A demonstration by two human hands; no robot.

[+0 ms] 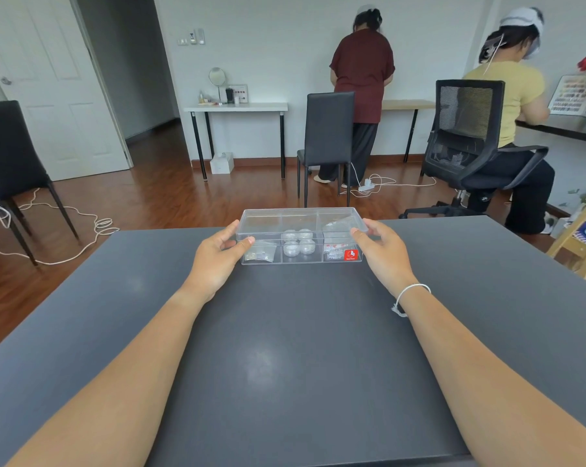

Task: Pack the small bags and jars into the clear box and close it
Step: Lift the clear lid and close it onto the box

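A clear box (301, 259) with three compartments and a red sticker stands near the far edge of the dark table (285, 348). Several small round jars (297, 242) fill its middle compartment. A small bag (259, 254) lies in the left one, and another small bag (333, 251) with red and white bits lies in the right one. The clear lid (301, 219) sits on top of the box. My left hand (217, 256) grips the lid's left end and my right hand (382, 249) grips its right end.
Beyond the table stand a black chair (325, 139) and an office chair (467, 139) with a seated person. Another person stands at a desk by the far wall. Cables (65, 230) trail over the wooden floor at left. A wooden shelf (581, 237) stands at right.
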